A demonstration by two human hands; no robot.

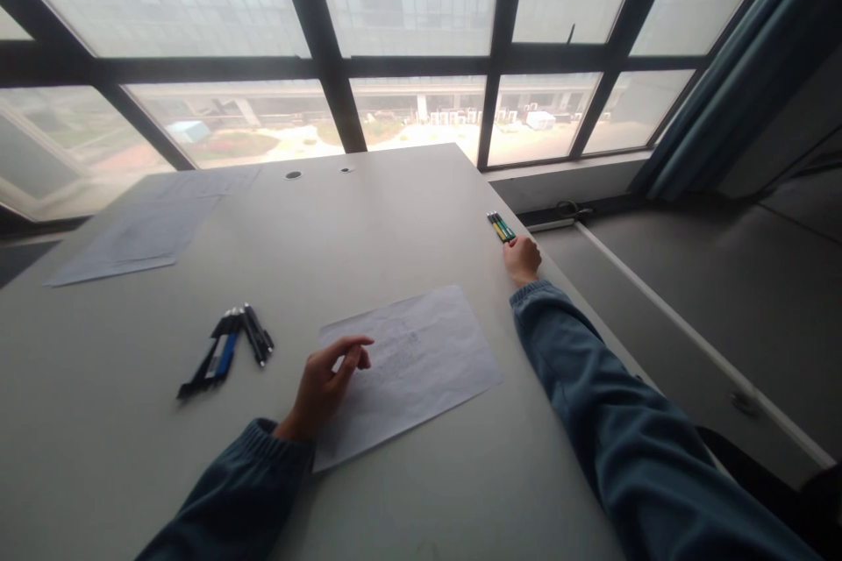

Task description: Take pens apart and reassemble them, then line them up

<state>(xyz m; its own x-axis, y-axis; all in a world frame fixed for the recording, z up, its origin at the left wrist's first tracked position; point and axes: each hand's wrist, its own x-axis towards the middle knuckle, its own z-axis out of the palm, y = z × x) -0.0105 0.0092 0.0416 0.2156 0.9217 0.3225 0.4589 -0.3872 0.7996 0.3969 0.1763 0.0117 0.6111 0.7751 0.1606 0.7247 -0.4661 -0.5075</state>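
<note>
1. My left hand (327,383) sits on the near-left corner of the sheet of paper (411,364), fingers loosely curled, index finger pointing out, holding nothing.
2. Just left of that, a bunch of pens (230,346) lies on the table (395,210).
3. Further out, my right hand (522,259) is at the table's right edge, fingers closed around the near ends of a few pencils (501,226).
4. Far left there are more papers (145,232), then the window (421,44).
</note>
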